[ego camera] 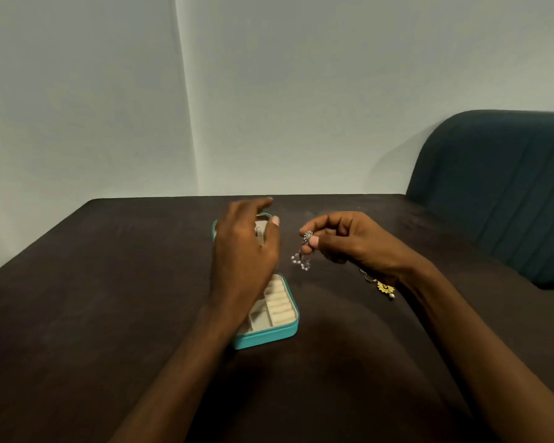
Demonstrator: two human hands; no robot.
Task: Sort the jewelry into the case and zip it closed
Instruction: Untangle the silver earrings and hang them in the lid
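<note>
**Silver earring pinched beside the open case**

I am watching the right hand (349, 243) pinching a silver beaded earring (304, 251) just right of the open teal jewelry case (269, 337) lying on the dark table (109, 282). The left hand (243, 251) is hovering over the case, fingers relaxed, gripping nothing. A gold earring (383, 287) is lying near the right wrist.

Head-worn view, angled forward and down, close over table (109, 282)
</note>
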